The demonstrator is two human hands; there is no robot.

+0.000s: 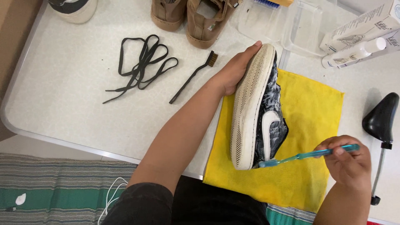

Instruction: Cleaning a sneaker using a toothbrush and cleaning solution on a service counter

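Centrally, a dark sneaker [260, 112] is gripped on edge by the left hand [234, 71] over a yellow cloth [310, 125]; a teal toothbrush [310, 155] is clasped by the right hand [348, 162], while white labelled cartons [366, 23] and a white bottle [354, 52] lie top right on the tabletop [62, 91]

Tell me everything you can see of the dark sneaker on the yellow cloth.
The dark sneaker is tipped on its side, its off-white, herringbone-ribbed sole facing left. The upper looks black with white foam smeared over it and a white curved side emblem. It has no laces that show. It rests on the yellow cloth. The left hand steadies one end; a teal toothbrush in the right hand meets the upper at the other end.
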